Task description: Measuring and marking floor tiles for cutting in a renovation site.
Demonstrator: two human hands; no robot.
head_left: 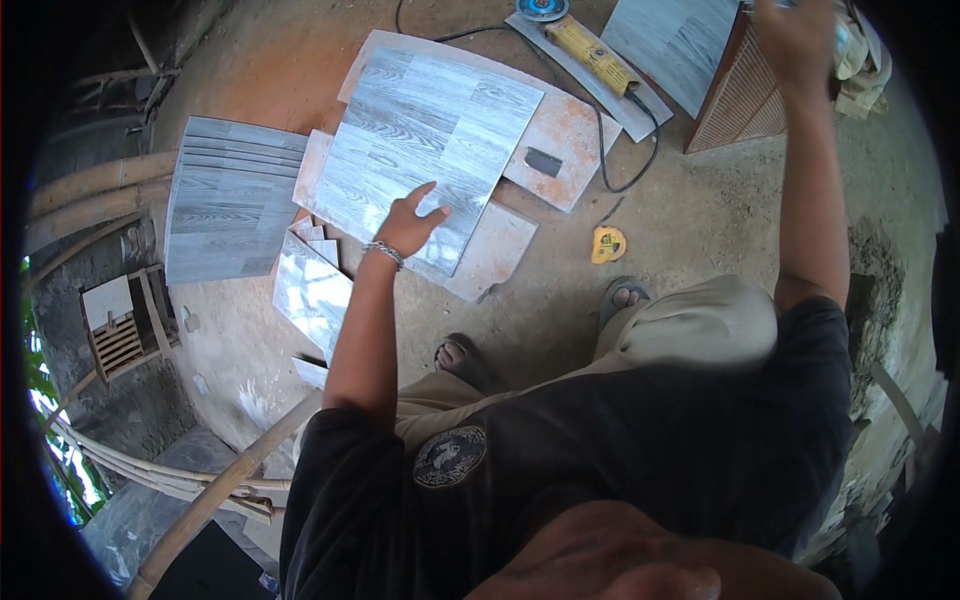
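Note:
A large grey wood-patterned tile [440, 120] lies flat in front of me. Over its near edge is my left hand [412, 225], thumb and forefinger spread, holding nothing; whether it touches the surface I cannot tell. My right hand [800, 50] reaches to the far right, at the top edge of the picture. Its fingers are blurred and partly cut off, so any grip is unclear. Just beside it stand brown-backed tiles [738, 100] on edge and a crumpled pale cloth or bag [862, 65].
A yellow angle grinder [590, 55] with a blue disc rests on a tile strip, its black cord [655, 150] trailing. A yellow tape measure [607, 244] lies on the floor. Leaning tiles [235, 215] and cut pieces [312, 285] are at left, near bamboo poles [225, 485].

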